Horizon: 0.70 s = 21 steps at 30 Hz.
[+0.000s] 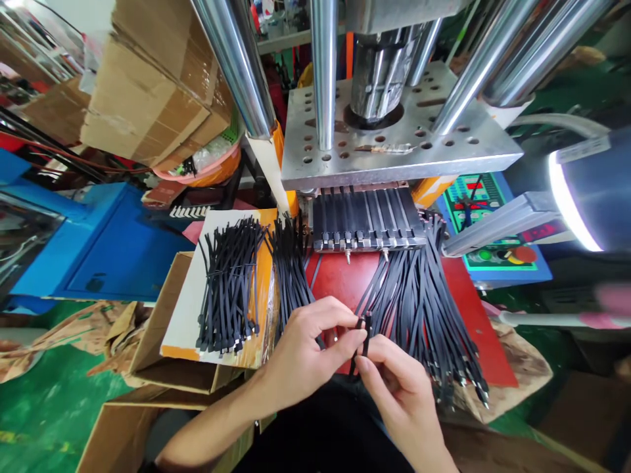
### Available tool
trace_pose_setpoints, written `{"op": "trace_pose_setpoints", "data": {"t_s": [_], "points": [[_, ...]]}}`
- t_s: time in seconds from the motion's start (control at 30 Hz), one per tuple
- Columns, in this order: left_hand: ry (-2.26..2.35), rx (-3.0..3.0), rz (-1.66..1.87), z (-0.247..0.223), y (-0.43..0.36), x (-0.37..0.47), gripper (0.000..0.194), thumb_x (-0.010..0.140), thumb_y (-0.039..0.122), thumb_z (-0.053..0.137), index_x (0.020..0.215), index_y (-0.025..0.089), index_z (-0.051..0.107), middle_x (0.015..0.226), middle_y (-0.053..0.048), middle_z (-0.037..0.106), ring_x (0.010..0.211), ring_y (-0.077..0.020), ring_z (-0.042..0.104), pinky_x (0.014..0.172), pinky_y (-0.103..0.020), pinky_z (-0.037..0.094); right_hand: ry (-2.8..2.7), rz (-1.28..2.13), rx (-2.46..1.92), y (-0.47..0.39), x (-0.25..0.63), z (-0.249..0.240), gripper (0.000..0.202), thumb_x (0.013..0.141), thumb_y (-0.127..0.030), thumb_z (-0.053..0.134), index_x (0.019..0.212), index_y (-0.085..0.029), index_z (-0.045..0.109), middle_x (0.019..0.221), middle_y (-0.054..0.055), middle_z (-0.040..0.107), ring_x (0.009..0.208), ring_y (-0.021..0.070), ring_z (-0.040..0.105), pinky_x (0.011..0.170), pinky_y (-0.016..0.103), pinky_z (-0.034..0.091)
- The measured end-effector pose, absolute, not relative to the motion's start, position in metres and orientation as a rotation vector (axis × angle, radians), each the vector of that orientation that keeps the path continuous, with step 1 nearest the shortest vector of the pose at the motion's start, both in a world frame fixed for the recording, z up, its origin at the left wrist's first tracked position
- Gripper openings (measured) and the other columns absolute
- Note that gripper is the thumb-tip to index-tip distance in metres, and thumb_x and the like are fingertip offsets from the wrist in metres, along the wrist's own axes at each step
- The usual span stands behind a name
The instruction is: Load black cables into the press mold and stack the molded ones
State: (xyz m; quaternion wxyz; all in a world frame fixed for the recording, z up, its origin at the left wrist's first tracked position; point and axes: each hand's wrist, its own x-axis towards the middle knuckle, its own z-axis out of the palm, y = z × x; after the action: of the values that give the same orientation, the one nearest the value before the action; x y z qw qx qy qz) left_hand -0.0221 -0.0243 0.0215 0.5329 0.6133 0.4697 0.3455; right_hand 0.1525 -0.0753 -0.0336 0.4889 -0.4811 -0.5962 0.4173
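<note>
Near the bottom centre, my left hand (pixel 320 341) pinches the upper part of a short black strap piece (pixel 367 335). Just below and to the right, my right hand (pixel 397 387) closes its thumb and fingers on the same piece. Beyond both hands lies a black slotted fixture (pixel 367 217) with straps laid in it, under the press's steel plate (pixel 394 164). Long black straps (pixel 419 302) fan out over the red table (pixel 335 279) on the right. More black straps (pixel 290 263) lie left of the fixture, and a bundle of black straps (pixel 229 282) rests on a white and orange board (pixel 190 328).
Steel columns (pixel 324 79) rise around the press. On the right are a control panel (pixel 497 230) and a lamp (pixel 582 197) on an arm. Cardboard boxes (pixel 148 98) stand at the upper left, with an open box (pixel 162 348) below the board. A blue cabinet (pixel 113 243) stands far left.
</note>
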Motion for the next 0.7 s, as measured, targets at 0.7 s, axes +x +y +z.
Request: {"op": "trace_pose_setpoints", "data": {"t_s": [0.7], "points": [[0.973,1.262,0.828,0.028,0.005,-0.006,0.032,0.086,0.038,0.09,0.075,0.015,0.069,0.072,0.001,0.064,0.064,-0.0106,0.054,0.06,-0.022,0.044,-1.521,0.867,-1.186,-0.076,0.146,-0.048,0.027,0.101,-0.013,0.063,0.079,-0.024,0.052,0.071,-0.006,0.055,0.059,0.0097,0.051,0.054,0.018,0.042]]}}
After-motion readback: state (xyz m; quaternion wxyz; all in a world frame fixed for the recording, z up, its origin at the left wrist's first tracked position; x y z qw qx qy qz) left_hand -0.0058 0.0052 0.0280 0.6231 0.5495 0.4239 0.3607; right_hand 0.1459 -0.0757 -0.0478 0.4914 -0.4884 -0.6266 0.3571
